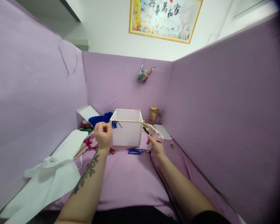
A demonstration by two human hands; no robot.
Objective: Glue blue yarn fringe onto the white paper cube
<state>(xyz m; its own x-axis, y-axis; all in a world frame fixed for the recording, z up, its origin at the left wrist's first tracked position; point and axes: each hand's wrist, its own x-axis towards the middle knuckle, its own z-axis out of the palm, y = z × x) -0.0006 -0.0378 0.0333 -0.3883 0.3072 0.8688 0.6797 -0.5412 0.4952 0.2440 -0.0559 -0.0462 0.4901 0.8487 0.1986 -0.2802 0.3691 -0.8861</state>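
A white box (127, 133) with thin wooden edges and an open top stands in the middle of the table. Short blue yarn strands (115, 125) hang at its upper left front corner. My left hand (103, 134) is closed in a pinch just left of that corner; what its fingertips hold, if anything, is hidden. In my right hand (157, 147) is a pale pink glue gun (155, 132) with a small red light, its nozzle end pointing up left, close to the box's right side. A bundle of cut blue yarn (135, 151) lies before the box.
Blue fluffy yarn (100, 119), wooden sticks (80, 150) and magenta yarn (90, 140) lie to the left. White cloth (58, 174) covers the left side. A black cord (162, 180) runs to the front edge. Behind stands a brown-yellow cup (154, 115); purple walls (126, 84) surround the table.
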